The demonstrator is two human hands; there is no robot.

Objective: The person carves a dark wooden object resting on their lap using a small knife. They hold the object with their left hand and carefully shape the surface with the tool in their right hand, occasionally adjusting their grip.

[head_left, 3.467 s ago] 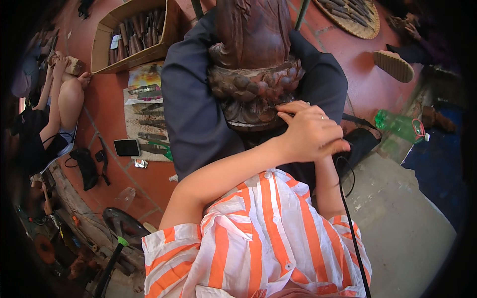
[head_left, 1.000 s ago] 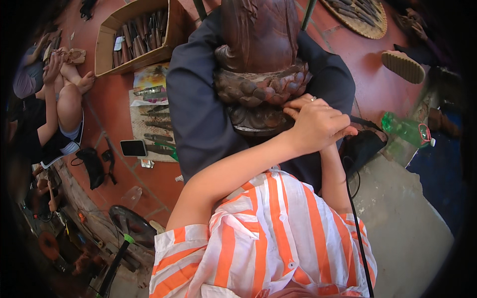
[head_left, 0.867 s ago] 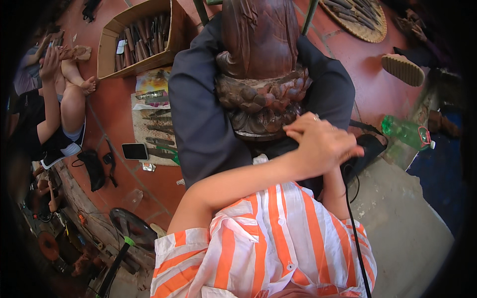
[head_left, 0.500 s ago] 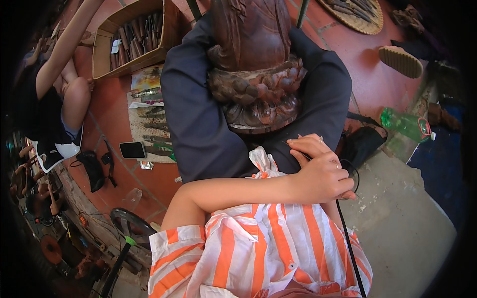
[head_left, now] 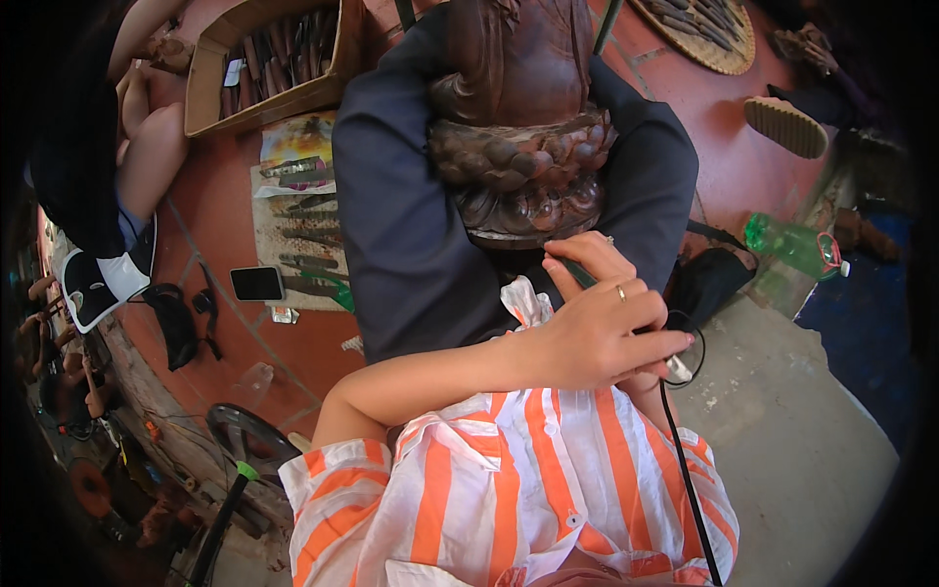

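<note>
My left forearm crosses my lap, so my left hand lies over my right hand. Between the fingers of my right hand shows a slim dark handle; most of it is covered. The left hand's fingers are closed around the same spot, near a small silvery piece and a thin black cable running down beside my shirt. What the left fingers grip is hidden. Just beyond both hands, a dark carved wooden statue stands upright between my legs, its base ringed with rounded petals.
On the left lie a cardboard box of wooden-handled tools, a phone and a cloth with flat tools. A woven tray with tools is far right, near a green bottle. Another person's knee is at left.
Both hands have moved slightly up and left, closer to the statue's base. The dark handle and the silvery piece now show more. The other person's arm at upper left has shifted.
</note>
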